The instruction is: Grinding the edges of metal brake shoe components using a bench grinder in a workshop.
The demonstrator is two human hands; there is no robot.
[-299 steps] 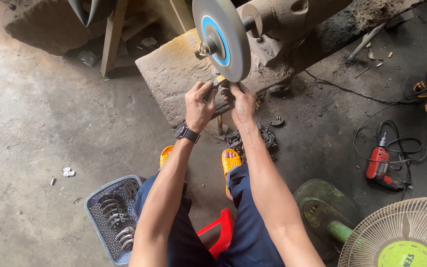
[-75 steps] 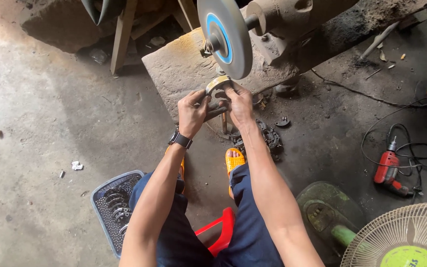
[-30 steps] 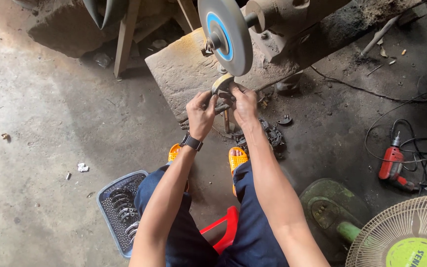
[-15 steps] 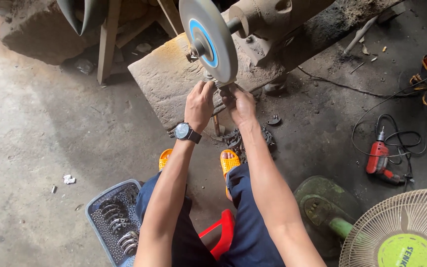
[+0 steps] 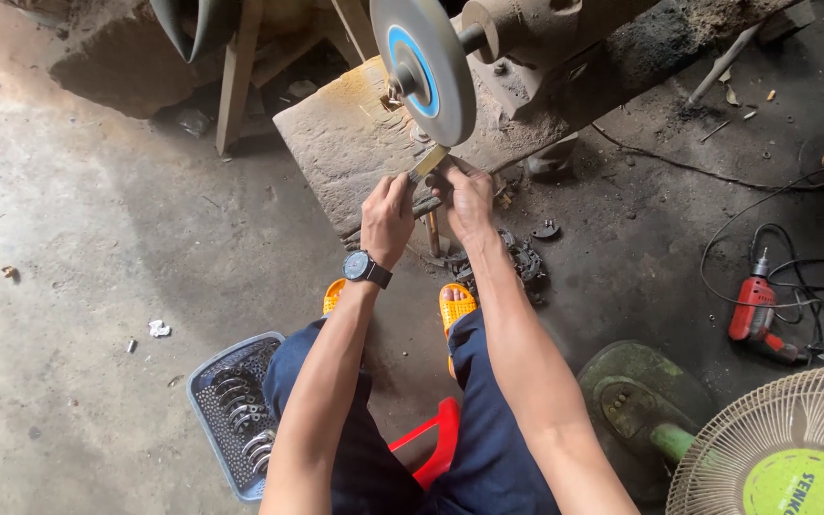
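1. Metal piece (image 5: pixel 425 164), flat and brassy, sits pinched between both hands with its upper end touching the lower rim of the grinding wheel (image 5: pixel 423 69).
2. Left hand (image 5: pixel 388 217) has its grip clenched on the near, lower end of the piece; a dark wristwatch (image 5: pixel 366 268) sits on that wrist just behind the grip.
3. Right hand (image 5: pixel 469 198) is likewise closed on the piece from the other side, fingers curled over it, the two hands touching or nearly so (the exact finger placement is too small to tell).
4. Directly above the grips the wheel is grey with a blue ring round its hub, mounted on a shaft that runs off to the right of the grips into a dusty motor housing (image 5: pixel 536 29).
5. Beyond the grips lies a worn stone block (image 5: pixel 345 143) under the wheel.
6. Below and behind the grips, near the person's orange sandals (image 5: pixel 455 305), a heap of dark metal parts (image 5: pixel 522 257) lies on the concrete floor (image 5: pixel 78 286).
7. Well behind the left grip, beside the knee, a grey plastic basket (image 5: pixel 207 381) holds curved metal parts.
8. Far to the right of the right grip lie a red power drill (image 5: pixel 753 310) with its coiled cord and a fan (image 5: pixel 784 448) with a green centre.
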